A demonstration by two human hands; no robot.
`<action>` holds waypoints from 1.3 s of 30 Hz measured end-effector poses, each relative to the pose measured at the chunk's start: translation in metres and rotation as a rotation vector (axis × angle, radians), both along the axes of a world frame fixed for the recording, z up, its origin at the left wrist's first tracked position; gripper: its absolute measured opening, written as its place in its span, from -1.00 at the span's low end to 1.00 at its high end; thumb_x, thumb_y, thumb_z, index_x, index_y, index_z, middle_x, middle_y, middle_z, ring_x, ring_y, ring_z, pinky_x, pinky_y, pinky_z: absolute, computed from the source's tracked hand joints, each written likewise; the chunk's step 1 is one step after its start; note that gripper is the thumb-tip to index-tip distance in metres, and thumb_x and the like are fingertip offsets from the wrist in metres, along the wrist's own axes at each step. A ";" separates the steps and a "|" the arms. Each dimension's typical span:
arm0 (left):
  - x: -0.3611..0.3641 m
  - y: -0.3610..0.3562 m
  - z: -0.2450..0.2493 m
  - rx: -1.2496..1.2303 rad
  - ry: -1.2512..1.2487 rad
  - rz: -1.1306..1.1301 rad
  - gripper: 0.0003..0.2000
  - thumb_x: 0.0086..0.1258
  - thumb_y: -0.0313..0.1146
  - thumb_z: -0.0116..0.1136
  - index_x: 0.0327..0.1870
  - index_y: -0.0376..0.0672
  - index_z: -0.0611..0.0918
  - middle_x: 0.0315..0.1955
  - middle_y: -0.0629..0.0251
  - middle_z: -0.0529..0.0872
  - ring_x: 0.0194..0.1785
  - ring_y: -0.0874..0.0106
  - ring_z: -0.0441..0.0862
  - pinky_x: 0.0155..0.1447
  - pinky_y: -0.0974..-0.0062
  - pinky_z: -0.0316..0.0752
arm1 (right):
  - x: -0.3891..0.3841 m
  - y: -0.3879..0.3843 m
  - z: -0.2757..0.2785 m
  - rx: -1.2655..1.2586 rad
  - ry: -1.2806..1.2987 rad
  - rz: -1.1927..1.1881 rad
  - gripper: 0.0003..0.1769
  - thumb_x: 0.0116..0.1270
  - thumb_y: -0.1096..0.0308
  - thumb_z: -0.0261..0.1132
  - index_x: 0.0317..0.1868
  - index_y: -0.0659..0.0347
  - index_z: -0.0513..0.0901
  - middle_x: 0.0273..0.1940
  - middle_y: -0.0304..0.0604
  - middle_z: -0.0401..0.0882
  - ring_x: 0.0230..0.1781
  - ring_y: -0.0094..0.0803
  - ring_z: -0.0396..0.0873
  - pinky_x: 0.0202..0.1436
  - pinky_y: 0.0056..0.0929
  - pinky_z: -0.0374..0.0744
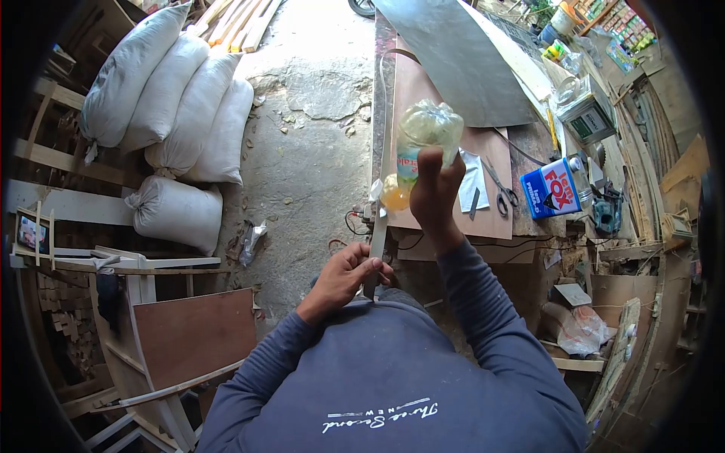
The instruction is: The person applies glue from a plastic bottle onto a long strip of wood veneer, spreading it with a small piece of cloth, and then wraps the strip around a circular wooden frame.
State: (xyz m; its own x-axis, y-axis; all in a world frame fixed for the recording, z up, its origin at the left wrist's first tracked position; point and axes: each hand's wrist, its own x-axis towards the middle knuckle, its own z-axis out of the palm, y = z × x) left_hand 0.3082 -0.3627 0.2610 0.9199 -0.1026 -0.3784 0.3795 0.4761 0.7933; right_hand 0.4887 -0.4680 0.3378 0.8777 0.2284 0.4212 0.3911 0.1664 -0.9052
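My right hand is wrapped round a clear plastic bottle, raised over the workbench edge. The bottle is tilted, with a printed label and yellowish liquid in its lower end. My left hand is closed on a narrow, flat, pale strip close to my waist. This strip runs up along the bench's left edge, under the bottle. Right of my right hand, scissors and a white sheet lie on a brown board.
A blue and white FOX glue can and a metal tin stand on the bench at right. A large grey sheet covers its far part. White sacks are piled at left, near a wooden frame with a brown panel.
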 end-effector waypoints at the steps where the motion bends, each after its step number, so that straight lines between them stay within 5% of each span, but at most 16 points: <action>1: 0.001 0.001 0.001 -0.003 0.003 0.008 -0.73 0.62 -0.34 0.07 0.21 -0.27 0.50 -0.15 0.20 0.75 -0.05 0.40 0.75 0.10 0.42 0.65 | -0.005 -0.002 -0.001 -0.013 -0.002 0.020 -0.28 0.36 -0.22 0.33 0.00 0.41 0.56 -0.19 -0.07 0.66 -0.23 -0.39 0.65 -0.15 -0.36 0.62; 6: -0.003 0.004 -0.003 -0.017 -0.043 0.054 -0.74 0.59 -0.42 0.10 0.21 -0.28 0.52 -0.07 0.21 0.73 0.06 0.40 0.72 0.17 0.43 0.62 | -0.054 0.002 -0.002 0.104 -0.147 0.014 -0.23 0.38 -0.30 0.26 -0.03 0.42 0.57 -0.20 -0.07 0.66 -0.24 -0.39 0.65 -0.16 -0.34 0.62; 9: -0.012 -0.001 0.009 0.009 -0.017 0.003 -0.73 0.55 -0.48 0.14 0.21 -0.28 0.55 -0.02 0.23 0.70 0.13 0.40 0.68 0.23 0.45 0.58 | -0.003 0.010 -0.011 -0.035 -0.144 -0.037 -0.30 0.44 -0.26 0.25 -0.06 0.39 0.58 -0.26 -0.12 0.65 -0.28 -0.45 0.59 -0.24 -0.36 0.58; 13: -0.016 -0.001 -0.001 0.053 -0.006 0.003 -0.69 0.54 -0.46 0.15 0.24 -0.28 0.54 -0.02 0.28 0.73 0.11 0.48 0.64 0.18 0.50 0.54 | 0.027 0.033 -0.012 0.068 -0.081 -0.024 -0.33 0.45 -0.23 0.26 -0.07 0.37 0.58 -0.31 -0.15 0.64 -0.32 -0.48 0.57 -0.25 -0.39 0.56; 17: -0.024 0.004 -0.016 0.157 -0.037 -0.012 -0.71 0.58 -0.40 0.12 0.23 -0.29 0.56 -0.05 0.29 0.73 0.10 0.50 0.64 0.17 0.51 0.53 | -0.028 0.009 -0.019 -0.153 -0.107 0.132 -0.18 0.36 -0.38 0.25 -0.01 0.38 0.57 -0.27 -0.07 0.67 -0.26 -0.37 0.66 -0.21 -0.32 0.60; 20: -0.025 0.008 -0.010 0.122 -0.012 -0.012 -0.71 0.61 -0.31 0.11 0.19 -0.30 0.58 -0.11 0.30 0.72 0.10 0.47 0.66 0.20 0.49 0.54 | -0.070 0.008 -0.018 0.041 -0.017 0.260 -0.12 0.28 -0.39 0.32 0.10 0.40 0.56 -0.14 0.00 0.68 -0.17 -0.31 0.71 -0.13 -0.31 0.64; 23: -0.031 0.004 -0.004 0.106 0.064 -0.053 -0.69 0.63 -0.27 0.08 0.18 -0.30 0.58 -0.16 0.29 0.73 0.07 0.45 0.69 0.20 0.48 0.55 | -0.028 0.017 -0.019 -0.122 -0.107 0.149 -0.22 0.30 -0.32 0.35 -0.03 0.40 0.59 -0.26 -0.07 0.70 -0.25 -0.37 0.70 -0.22 -0.33 0.63; 26: -0.031 -0.001 -0.003 0.103 0.082 -0.047 -0.69 0.65 -0.28 0.04 0.20 -0.33 0.57 -0.18 0.29 0.74 -0.02 0.49 0.70 0.09 0.51 0.59 | 0.015 0.046 -0.013 -0.001 -0.093 0.030 -0.33 0.42 -0.22 0.30 -0.13 0.38 0.57 -0.37 -0.12 0.65 -0.33 -0.43 0.64 -0.25 -0.37 0.60; 34: -0.036 0.005 -0.009 0.040 0.074 0.122 -0.69 0.65 -0.26 0.05 0.21 -0.29 0.59 -0.14 0.26 0.77 -0.11 0.49 0.73 0.05 0.51 0.61 | -0.071 0.001 -0.015 0.049 0.085 0.191 -0.15 0.34 -0.39 0.24 0.00 0.43 0.56 -0.24 -0.07 0.66 -0.21 -0.40 0.66 -0.15 -0.37 0.62; 37: -0.038 0.003 -0.004 0.037 0.112 0.112 -0.69 0.66 -0.25 0.03 0.21 -0.26 0.58 -0.17 0.32 0.77 -0.13 0.52 0.72 0.00 0.56 0.60 | -0.022 0.000 -0.041 -0.087 0.076 0.119 -0.23 0.39 -0.34 0.24 -0.05 0.38 0.57 -0.25 -0.16 0.64 -0.27 -0.49 0.58 -0.19 -0.44 0.57; 39: -0.037 -0.002 -0.003 0.020 0.135 0.151 -0.69 0.66 -0.24 0.02 0.22 -0.25 0.56 -0.21 0.35 0.76 -0.15 0.53 0.70 -0.02 0.57 0.59 | 0.003 0.026 -0.023 0.064 0.014 0.046 -0.28 0.43 -0.29 0.23 -0.07 0.37 0.56 -0.27 -0.19 0.62 -0.29 -0.55 0.54 -0.24 -0.47 0.55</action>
